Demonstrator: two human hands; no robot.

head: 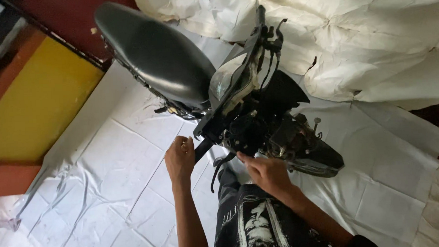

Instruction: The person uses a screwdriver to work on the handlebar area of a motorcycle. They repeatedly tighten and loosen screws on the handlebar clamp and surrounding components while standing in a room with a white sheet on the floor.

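Here, the near handlebar grip of a stripped motorbike is gripped by the left hand, fingers curled shut around it. The right hand is pressed to the dark front bodywork, fingers loosely spread, nothing held. White sheeting is spread underneath.

I saw no packages, labels, signs or screens anywhere in my view.
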